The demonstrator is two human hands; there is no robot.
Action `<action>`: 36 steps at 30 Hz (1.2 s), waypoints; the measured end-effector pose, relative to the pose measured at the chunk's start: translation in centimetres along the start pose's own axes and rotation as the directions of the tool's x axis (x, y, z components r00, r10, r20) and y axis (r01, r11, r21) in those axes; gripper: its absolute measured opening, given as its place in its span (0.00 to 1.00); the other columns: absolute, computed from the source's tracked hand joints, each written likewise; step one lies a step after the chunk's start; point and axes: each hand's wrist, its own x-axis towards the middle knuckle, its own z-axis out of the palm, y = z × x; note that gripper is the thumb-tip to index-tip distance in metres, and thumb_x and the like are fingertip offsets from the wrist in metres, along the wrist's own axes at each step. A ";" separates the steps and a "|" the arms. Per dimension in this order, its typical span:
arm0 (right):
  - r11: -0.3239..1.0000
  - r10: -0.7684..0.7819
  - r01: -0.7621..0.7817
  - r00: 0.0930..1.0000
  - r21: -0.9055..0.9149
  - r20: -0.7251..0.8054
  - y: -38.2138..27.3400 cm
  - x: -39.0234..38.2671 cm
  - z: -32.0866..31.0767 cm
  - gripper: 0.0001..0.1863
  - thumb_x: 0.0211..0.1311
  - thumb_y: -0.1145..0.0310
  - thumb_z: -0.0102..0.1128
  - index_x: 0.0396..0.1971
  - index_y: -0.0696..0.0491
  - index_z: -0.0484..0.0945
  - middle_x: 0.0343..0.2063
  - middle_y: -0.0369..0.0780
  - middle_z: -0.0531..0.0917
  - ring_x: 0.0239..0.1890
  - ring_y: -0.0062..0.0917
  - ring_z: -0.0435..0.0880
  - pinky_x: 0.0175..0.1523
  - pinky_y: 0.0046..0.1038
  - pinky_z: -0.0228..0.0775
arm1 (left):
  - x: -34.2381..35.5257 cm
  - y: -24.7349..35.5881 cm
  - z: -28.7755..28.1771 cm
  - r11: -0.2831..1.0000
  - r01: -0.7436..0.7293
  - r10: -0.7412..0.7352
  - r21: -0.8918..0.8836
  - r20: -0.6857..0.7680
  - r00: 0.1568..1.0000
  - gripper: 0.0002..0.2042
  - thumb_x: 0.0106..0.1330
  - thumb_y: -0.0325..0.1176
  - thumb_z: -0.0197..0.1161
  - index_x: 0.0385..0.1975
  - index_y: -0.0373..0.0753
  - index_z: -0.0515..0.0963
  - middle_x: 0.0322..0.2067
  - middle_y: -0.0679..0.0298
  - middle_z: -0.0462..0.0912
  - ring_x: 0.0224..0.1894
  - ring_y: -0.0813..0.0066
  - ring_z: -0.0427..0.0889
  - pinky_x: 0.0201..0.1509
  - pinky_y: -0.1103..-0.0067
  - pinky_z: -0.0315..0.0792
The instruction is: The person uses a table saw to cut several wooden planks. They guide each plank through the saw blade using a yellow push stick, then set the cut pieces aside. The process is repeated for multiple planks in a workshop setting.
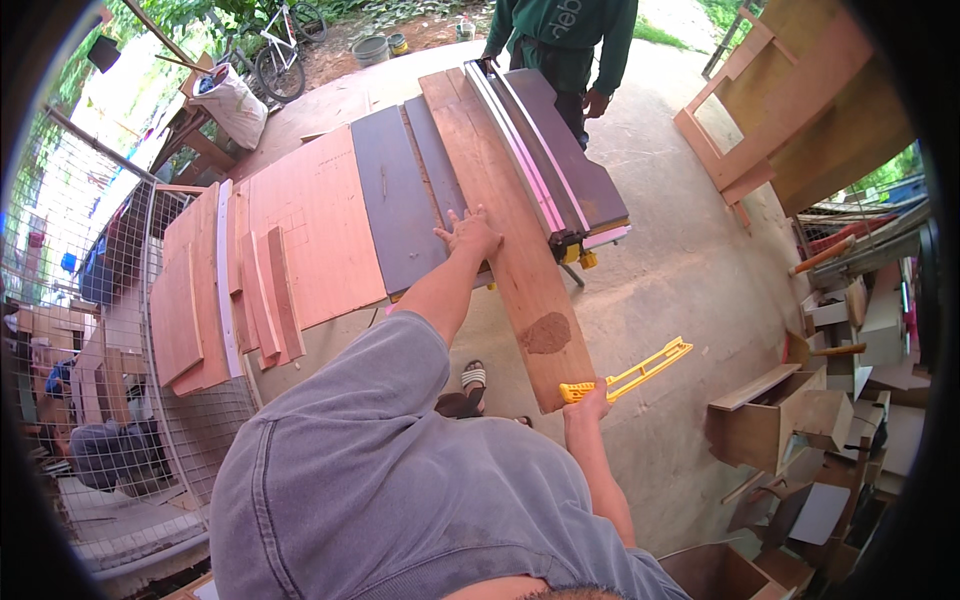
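A long wooden board (pixel 530 290) lies across the dark table saw top (pixel 385 165), its near end sticking out past the front edge. It runs alongside the long metal rip fence (pixel 520 150). My left hand (pixel 472 238) rests on the board's left edge with its fingers spread. At the board's near end my right hand (pixel 588 402) is closed around a yellow push stick (pixel 650 366), which extends to the right of the board. A brown rough patch (pixel 546 333) marks the board near that end. Whether my right fingers also grip the board is hidden.
Beyond the saw stands a person in a dark green top (pixel 560 40). Plywood (pixel 310 220) with loose wood strips (pixel 265 290) lies left of the saw. A wire mesh fence (pixel 110 230) is farther left. Wooden boxes and offcuts (pixel 780 420) are piled at right.
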 end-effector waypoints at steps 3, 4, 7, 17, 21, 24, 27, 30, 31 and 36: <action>1.000 -0.006 0.006 1.000 0.011 0.025 0.1 0.1 0.0 0.26 0.65 0.67 0.63 0.60 0.57 0.68 0.49 0.45 0.78 0.45 0.38 0.84 0.46 0.45 0.82 | 0.2 0.0 -0.1 1.000 0.001 -0.001 0.004 0.007 1.000 0.42 0.69 0.52 0.64 0.80 0.54 0.50 0.80 0.65 0.49 0.82 0.50 0.38 0.78 0.37 0.36; 1.000 -0.007 0.007 1.000 0.009 0.018 0.2 0.2 0.0 0.26 0.64 0.67 0.63 0.60 0.57 0.67 0.49 0.45 0.78 0.45 0.38 0.84 0.46 0.44 0.82 | 0.2 0.0 -0.1 1.000 -0.008 0.008 0.000 0.006 1.000 0.42 0.69 0.51 0.64 0.80 0.54 0.50 0.80 0.65 0.50 0.82 0.50 0.38 0.78 0.37 0.35; 1.000 -0.007 0.007 1.000 -0.004 0.026 0.4 0.5 0.0 0.27 0.64 0.67 0.63 0.61 0.57 0.67 0.49 0.45 0.78 0.45 0.38 0.84 0.46 0.44 0.82 | 0.4 0.0 -0.3 1.000 -0.003 0.003 0.010 0.016 1.000 0.43 0.69 0.51 0.64 0.80 0.54 0.48 0.81 0.65 0.49 0.82 0.50 0.38 0.78 0.38 0.35; 1.000 0.016 -0.016 1.000 -0.003 0.015 0.5 0.6 0.7 0.29 0.64 0.66 0.64 0.63 0.55 0.65 0.50 0.45 0.78 0.47 0.38 0.84 0.48 0.45 0.81 | 1.1 0.0 -0.8 1.000 0.009 -0.009 0.022 0.035 0.999 0.44 0.68 0.51 0.64 0.81 0.55 0.46 0.81 0.65 0.47 0.83 0.52 0.37 0.79 0.38 0.35; 1.000 0.016 -0.016 1.000 0.008 0.017 0.6 0.6 1.0 0.29 0.64 0.67 0.64 0.62 0.56 0.65 0.49 0.45 0.78 0.47 0.38 0.84 0.47 0.45 0.82 | 1.3 0.0 -0.9 1.000 0.014 -0.015 0.016 0.025 1.000 0.44 0.68 0.50 0.64 0.81 0.55 0.47 0.81 0.65 0.47 0.83 0.52 0.37 0.79 0.39 0.35; 1.000 0.012 -0.012 1.000 -0.003 0.015 0.7 0.8 1.1 0.28 0.64 0.67 0.64 0.62 0.56 0.66 0.49 0.45 0.78 0.46 0.38 0.84 0.46 0.44 0.82 | 1.4 0.0 -1.0 1.000 0.014 -0.014 0.012 0.023 1.000 0.44 0.67 0.49 0.64 0.81 0.55 0.47 0.81 0.65 0.48 0.83 0.53 0.37 0.79 0.39 0.34; 1.000 0.005 -0.005 1.000 -0.005 0.015 0.9 0.9 1.2 0.27 0.65 0.67 0.64 0.61 0.56 0.66 0.49 0.44 0.78 0.45 0.38 0.84 0.46 0.44 0.82 | 1.5 -0.1 -1.1 1.000 0.013 -0.014 0.012 0.028 1.000 0.44 0.67 0.50 0.65 0.81 0.55 0.47 0.81 0.65 0.47 0.83 0.53 0.37 0.79 0.39 0.34; 1.000 0.001 -0.001 1.000 0.009 0.029 0.9 0.8 1.3 0.27 0.65 0.67 0.64 0.61 0.56 0.67 0.49 0.44 0.78 0.45 0.38 0.84 0.46 0.44 0.82 | 1.6 0.0 -1.2 1.000 0.016 -0.017 0.025 0.017 1.000 0.43 0.67 0.49 0.65 0.80 0.56 0.49 0.80 0.66 0.49 0.82 0.52 0.38 0.79 0.38 0.35; 1.000 0.003 -0.003 0.999 0.014 0.042 0.9 0.7 1.4 0.27 0.65 0.67 0.64 0.61 0.56 0.67 0.49 0.44 0.78 0.45 0.37 0.84 0.46 0.44 0.82 | 1.6 0.0 -1.3 1.000 0.008 -0.008 0.007 0.018 1.000 0.43 0.67 0.49 0.65 0.80 0.56 0.49 0.80 0.66 0.50 0.82 0.52 0.38 0.79 0.38 0.35; 0.999 0.027 -0.028 0.999 0.017 0.034 0.6 0.1 1.9 0.27 0.66 0.67 0.64 0.61 0.55 0.66 0.49 0.44 0.78 0.46 0.37 0.84 0.46 0.44 0.82 | 1.8 -0.1 -1.5 1.000 0.012 -0.012 0.018 0.010 1.000 0.44 0.66 0.48 0.66 0.80 0.56 0.50 0.80 0.66 0.50 0.82 0.51 0.38 0.79 0.39 0.36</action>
